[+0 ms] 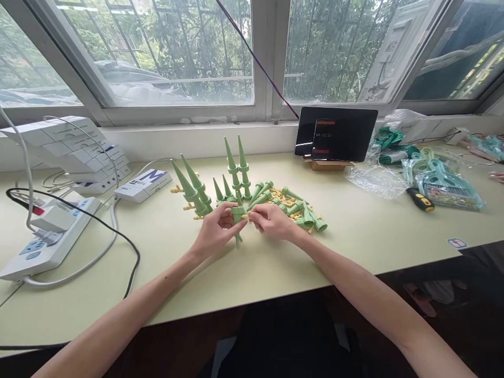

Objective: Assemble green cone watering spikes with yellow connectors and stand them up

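My left hand is closed around a green plant watering spike, its pointed end hanging down below the fingers. From the right, my right hand pinches a small yellow valve at the side of that spike's collar; whether the valve is seated cannot be seen. Behind my hands, stacked green spikes stand tip up. More stacked spikes, with yellow valves sticking out, lean to the left. A pile of loose green spikes and yellow valves lies beyond my right hand.
At left are a power strip, cables and stacked white boxes. A black tablet with a phone before it stands at the back. A screwdriver and bagged hangers lie to the right.
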Motion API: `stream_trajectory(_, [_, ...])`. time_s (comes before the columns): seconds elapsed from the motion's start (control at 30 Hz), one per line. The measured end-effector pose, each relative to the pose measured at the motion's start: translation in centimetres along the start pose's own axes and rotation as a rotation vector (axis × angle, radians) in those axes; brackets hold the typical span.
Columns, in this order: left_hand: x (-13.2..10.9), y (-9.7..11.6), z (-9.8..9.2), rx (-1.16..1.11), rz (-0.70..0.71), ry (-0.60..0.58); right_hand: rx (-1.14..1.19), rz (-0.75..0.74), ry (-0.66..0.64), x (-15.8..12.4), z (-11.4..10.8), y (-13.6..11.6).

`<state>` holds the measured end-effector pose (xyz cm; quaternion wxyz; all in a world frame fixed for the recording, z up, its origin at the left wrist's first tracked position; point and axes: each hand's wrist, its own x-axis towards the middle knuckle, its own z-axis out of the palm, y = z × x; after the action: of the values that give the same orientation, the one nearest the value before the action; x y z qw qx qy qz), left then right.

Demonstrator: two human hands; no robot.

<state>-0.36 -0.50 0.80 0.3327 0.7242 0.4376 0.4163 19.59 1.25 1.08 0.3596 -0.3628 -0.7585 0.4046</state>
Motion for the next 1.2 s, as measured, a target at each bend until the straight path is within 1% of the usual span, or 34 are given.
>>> stream_trajectory(0.1, [-0.01,0.0,0.04,-0.036,-0.001,0.008,0.072,0.019,0.013,0.02,0.08,0.12])
stream_trajectory(0.23, [-0.03,0.04,0.1,-0.065,-0.01,0.0,0.098,0.026,0.015,0.02,0.08,0.17])
stream_trajectory(0.57, [-0.04,0.17,0.08,-0.04,0.001,-0.003,0.055,-0.002,0.016,0.0,0.04,0.15])
stream_trajectory(0.93, [-0.09,0.2,0.06,-0.115,-0.042,-0.045,-0.054,-0.033,0.007,-0.07,-0.07,0.08])
stream_trajectory(1.1, [-0.03,0.1,-0.02,-0.108,-0.044,-0.051,-0.055,-0.02,0.003,-0.07,0.01,0.01])
stream_trajectory(1.2, [0.07,-0.04,-0.05,-0.124,-0.041,-0.065,-0.062,0.002,0.023,-0.07,0.02,-0.04])
